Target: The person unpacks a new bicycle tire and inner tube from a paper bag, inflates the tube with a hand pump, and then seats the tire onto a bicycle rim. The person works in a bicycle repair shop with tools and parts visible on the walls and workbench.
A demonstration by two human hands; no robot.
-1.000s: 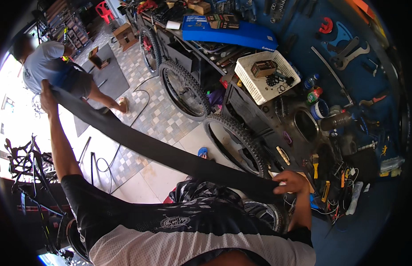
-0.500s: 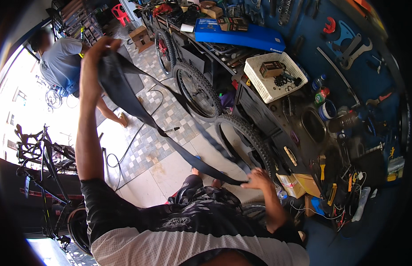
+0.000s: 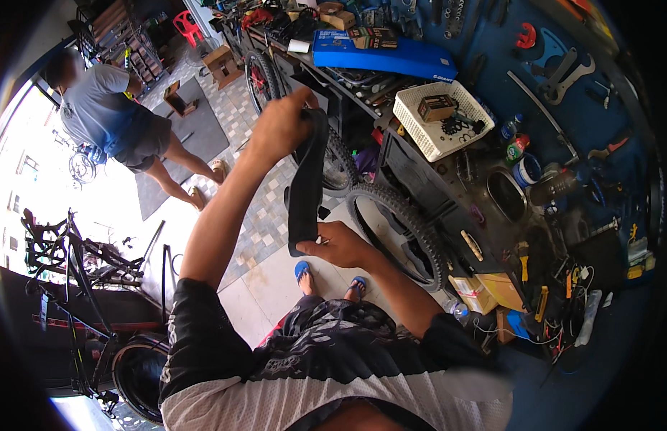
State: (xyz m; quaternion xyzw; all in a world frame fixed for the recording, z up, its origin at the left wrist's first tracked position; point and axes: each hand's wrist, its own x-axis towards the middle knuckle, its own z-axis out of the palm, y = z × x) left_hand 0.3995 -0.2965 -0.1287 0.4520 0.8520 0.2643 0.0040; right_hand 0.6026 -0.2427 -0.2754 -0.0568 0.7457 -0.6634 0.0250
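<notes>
A flat black bicycle inner tube [image 3: 309, 179] hangs folded between my two hands in front of my body. My left hand [image 3: 281, 128] is raised and closed round its upper end. Lower down, my right hand [image 3: 339, 244] pinches the bottom end, thumb on the near side. A small dark piece sticks out beside the tube, probably its valve, though I cannot make it out. Just beyond my right hand, a wheel with a knobbly tyre [image 3: 430, 255] leans against the dark workbench cabinet.
Along the right runs a cluttered workbench with a white plastic basket [image 3: 412, 129] and a long blue box [image 3: 383, 57]. Tools hang on the blue wall board [image 3: 484, 43]. A bike frame [image 3: 78, 266] stands at left. Another person [image 3: 110, 108] stands far left on a grey mat [image 3: 204, 136].
My hands have come closer together, the left moving right and the right moving up and left. The tube, stretched out in a wide loop before, is now gathered into a short folded length.
</notes>
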